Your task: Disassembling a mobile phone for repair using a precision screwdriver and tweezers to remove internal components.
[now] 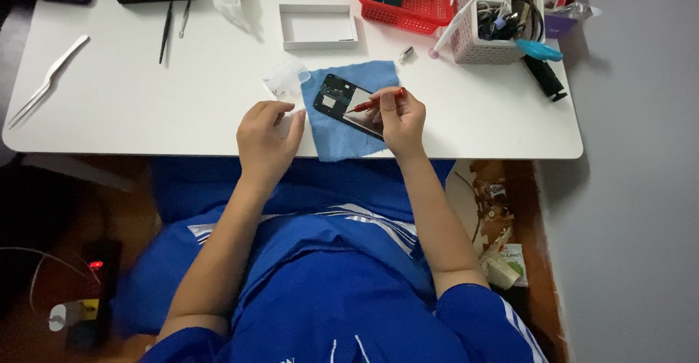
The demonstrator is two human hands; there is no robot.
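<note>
Phone on blue cloth; right hand fingers pinch red screwdriver, left hand loosely curled, empty.

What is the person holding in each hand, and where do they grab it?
The right hand holds a thin red screwdriver near its back end, tip on the opened phone. The left hand is curled beside the blue cloth; whether it holds anything cannot be told.

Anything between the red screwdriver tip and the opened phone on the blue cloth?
Nothing visible. The right hand holds the red screwdriver with its tip already down on the phone, which lies on the blue cloth. The left hand rests beside the cloth, clear of the phone.
</note>
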